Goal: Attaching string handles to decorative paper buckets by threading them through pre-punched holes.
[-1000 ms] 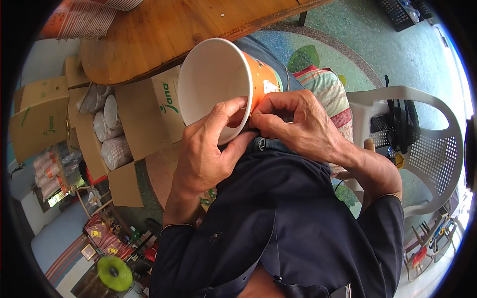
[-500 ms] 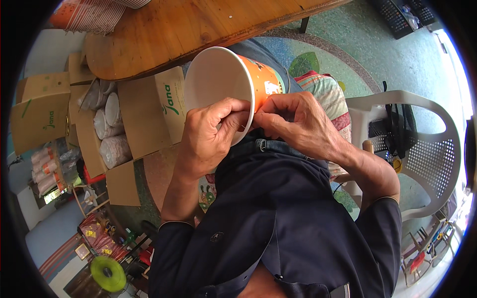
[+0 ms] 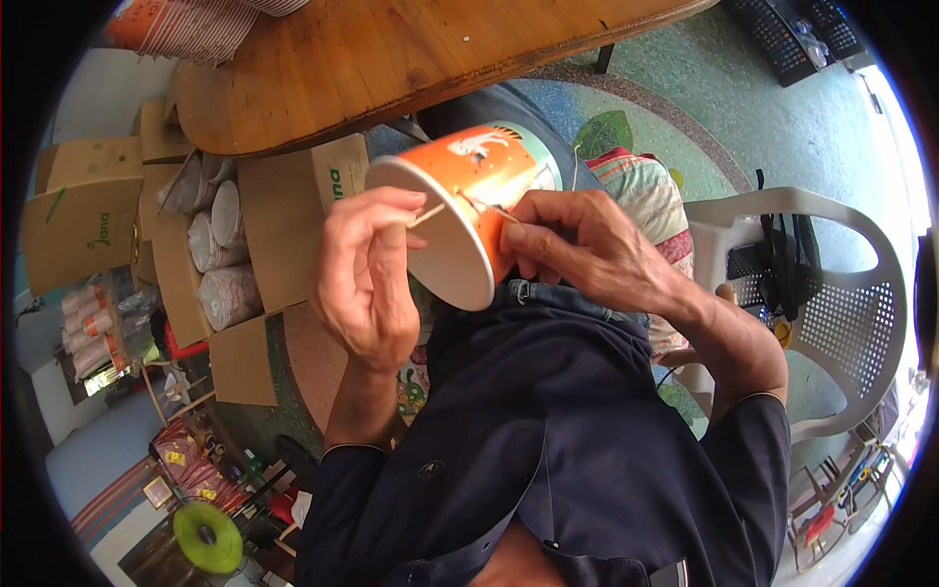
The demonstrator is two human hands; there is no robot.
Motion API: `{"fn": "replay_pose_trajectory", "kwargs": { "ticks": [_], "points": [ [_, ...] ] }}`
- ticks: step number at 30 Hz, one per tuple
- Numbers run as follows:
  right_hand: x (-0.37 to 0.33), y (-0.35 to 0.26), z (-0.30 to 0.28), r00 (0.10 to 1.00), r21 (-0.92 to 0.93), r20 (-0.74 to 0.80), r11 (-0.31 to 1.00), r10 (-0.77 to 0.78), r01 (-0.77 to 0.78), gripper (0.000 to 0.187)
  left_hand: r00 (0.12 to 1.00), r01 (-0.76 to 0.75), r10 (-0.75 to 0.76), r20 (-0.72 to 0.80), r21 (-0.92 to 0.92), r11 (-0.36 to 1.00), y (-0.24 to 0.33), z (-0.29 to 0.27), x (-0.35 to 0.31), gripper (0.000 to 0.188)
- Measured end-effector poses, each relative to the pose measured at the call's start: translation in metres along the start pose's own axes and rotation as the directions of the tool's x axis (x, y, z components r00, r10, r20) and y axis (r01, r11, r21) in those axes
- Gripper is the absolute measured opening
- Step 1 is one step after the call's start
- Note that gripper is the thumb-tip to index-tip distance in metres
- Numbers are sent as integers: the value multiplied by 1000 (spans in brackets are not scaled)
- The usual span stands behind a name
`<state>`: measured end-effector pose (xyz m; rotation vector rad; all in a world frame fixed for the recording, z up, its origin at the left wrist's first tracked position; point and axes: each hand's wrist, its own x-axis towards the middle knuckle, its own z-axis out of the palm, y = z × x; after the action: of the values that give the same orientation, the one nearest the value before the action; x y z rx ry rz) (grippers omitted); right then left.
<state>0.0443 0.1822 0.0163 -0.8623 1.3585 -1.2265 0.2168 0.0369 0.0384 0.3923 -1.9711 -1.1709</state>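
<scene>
A large orange paper cup (image 3: 479,161) with a white inside and printed figures lies tilted over my lap, its open mouth toward the lower left. In front of the rim, my left hand (image 3: 367,284) pinches a short, thin tan cord (image 3: 427,214) between thumb and fingers. Against the cup's side, my right hand (image 3: 592,245) has thumb and forefinger closed on a thin strand that runs to the printed wall. Whether the two strands are one cord cannot be told. A fine loop of strand curls out beyond the cup's base.
A wooden table (image 3: 323,73) stands ahead, with nested orange cups (image 3: 186,29) at its far left. An open carton (image 3: 284,230) on the left holds bagged cups (image 3: 228,296). At right are a grey plastic chair (image 3: 851,293) and a striped cushion (image 3: 636,186).
The cup has tipped, showing more of its printed side. My left hand has come off the rim and moved left, drawing the tan cord into view. My right hand stays by the cup.
</scene>
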Motion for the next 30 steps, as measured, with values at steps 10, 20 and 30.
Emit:
{"fn": "replay_pose_trajectory", "kwargs": {
  "ticks": [10, 20, 30],
  "points": [
    [-11, -21, -10, 992, -166, 44, 979, -115, 121, 19, 886, 344, -306, 349, -50, 938, -5, 13, 16, 9],
    [-6, -14, -22, 807, -530, -134, 729, -576, 433, 9, 703, 285, -336, 627, 185, 941, 0, 20, 55, 13],
    [0, -8, -26, 877, -280, -311, 917, -365, 282, 11, 676, 359, -366, 640, 147, 922, -12, 19, 64, 17]
  ]
}}
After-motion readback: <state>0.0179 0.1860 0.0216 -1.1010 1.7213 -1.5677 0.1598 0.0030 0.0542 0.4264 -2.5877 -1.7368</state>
